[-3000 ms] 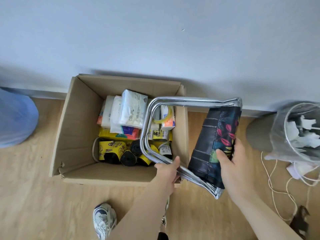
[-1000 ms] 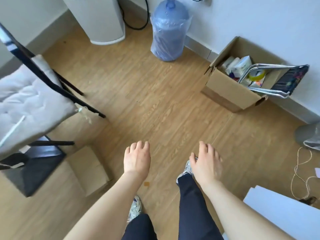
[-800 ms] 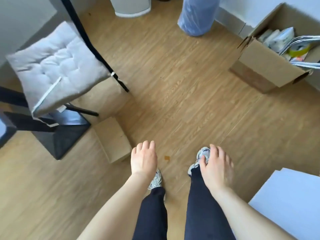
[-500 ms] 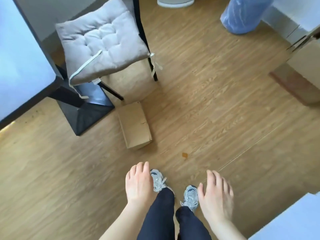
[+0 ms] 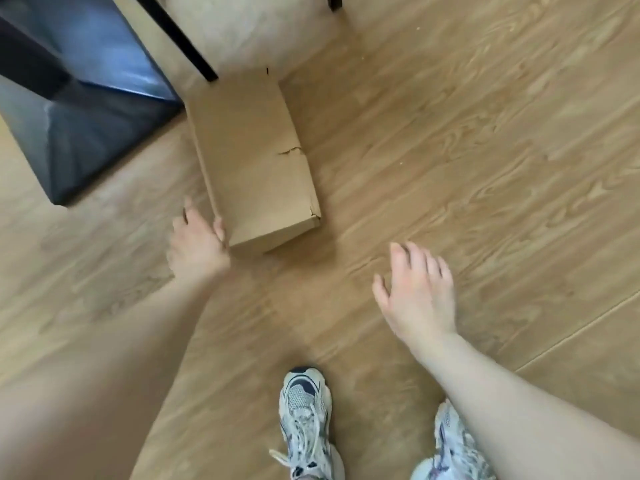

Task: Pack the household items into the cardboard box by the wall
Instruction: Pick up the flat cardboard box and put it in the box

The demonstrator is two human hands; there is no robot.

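A small flat closed cardboard box (image 5: 254,157) lies on the wooden floor, with a torn crease along its right edge. My left hand (image 5: 197,242) reaches its near left corner, fingers spread and touching that corner without gripping it. My right hand (image 5: 417,289) hovers open above the floor to the right of the small box, holding nothing. The large cardboard box by the wall is out of view.
A dark blue-black block-shaped base (image 5: 79,98) stands at the upper left, touching the small box's far left side. A black chair leg (image 5: 176,36) crosses above the box. My two sneakers (image 5: 304,420) are at the bottom on the wooden floor (image 5: 485,150).
I have moved away from the big box and bent down toward the small box. My left hand has reached its near corner and my right hand has spread open beside it.
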